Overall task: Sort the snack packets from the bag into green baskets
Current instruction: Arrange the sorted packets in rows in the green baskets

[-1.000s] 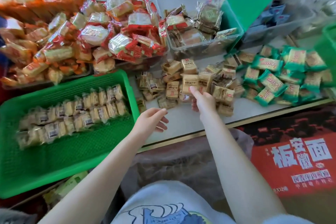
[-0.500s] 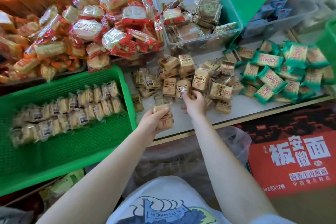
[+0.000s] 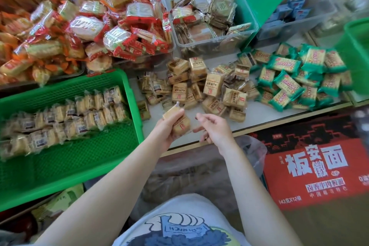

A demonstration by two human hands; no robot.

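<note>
Over the table's [image 3: 259, 115] near edge, the left hand [image 3: 169, 126] grips two tan packets [image 3: 175, 119] stacked together, thumb on top, long sides running up-left. Just right of them the right hand [image 3: 212, 128] hovers with nothing in it, fingers loosely curled — close to the packets but not touching. To the left, right beside the holding hand, sits the green basket [image 3: 131, 94], with two rows of matching packets along its far half. Behind both hands lies the loose tan pile [image 3: 207, 88] — unsorted; green-wrapped packets [image 3: 295, 80] lie farther right.
</note>
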